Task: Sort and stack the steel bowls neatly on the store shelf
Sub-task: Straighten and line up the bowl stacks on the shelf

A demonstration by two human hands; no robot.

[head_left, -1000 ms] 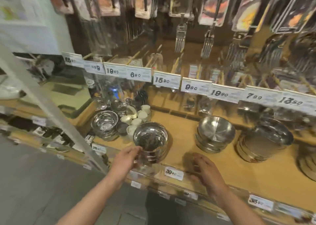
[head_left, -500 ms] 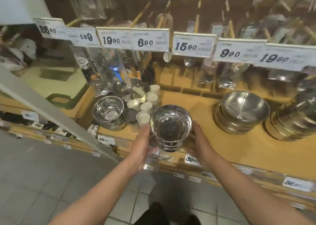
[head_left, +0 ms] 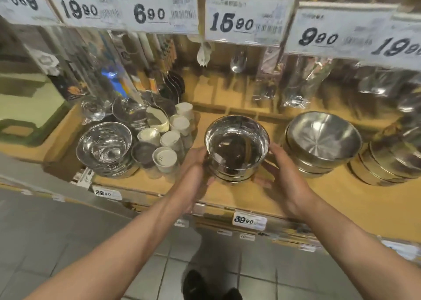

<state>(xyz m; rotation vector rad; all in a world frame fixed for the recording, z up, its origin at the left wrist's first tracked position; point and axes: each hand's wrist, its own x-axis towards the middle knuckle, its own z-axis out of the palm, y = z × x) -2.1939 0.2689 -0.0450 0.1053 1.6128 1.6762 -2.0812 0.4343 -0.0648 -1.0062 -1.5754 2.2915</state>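
Observation:
A stack of shiny steel bowls [head_left: 237, 145] is at the middle of the wooden shelf [head_left: 227, 199], near its front. My left hand [head_left: 193, 174] cups the stack's left side with curled fingers. My right hand [head_left: 287, 179] grips the right side, thumb up by the rim and fingers under the lower bowls. Whether the stack rests on the shelf or hangs just above it is unclear. A second shiny bowl stack [head_left: 104, 149] stands to the left. A stack of wider matte steel bowls [head_left: 323, 140] stands to the right.
Several small white-lidded cups [head_left: 168, 140] crowd between the left stack and my left hand. Another bowl stack [head_left: 387, 165] sits at the far right. Price tags [head_left: 246, 19] hang overhead and bagged utensils line the shelf back. A tiled floor lies below.
My hands went from reaching toward the middle stack to holding it on both sides. The stack has shifted a little back from the shelf's front edge, and the view has come closer.

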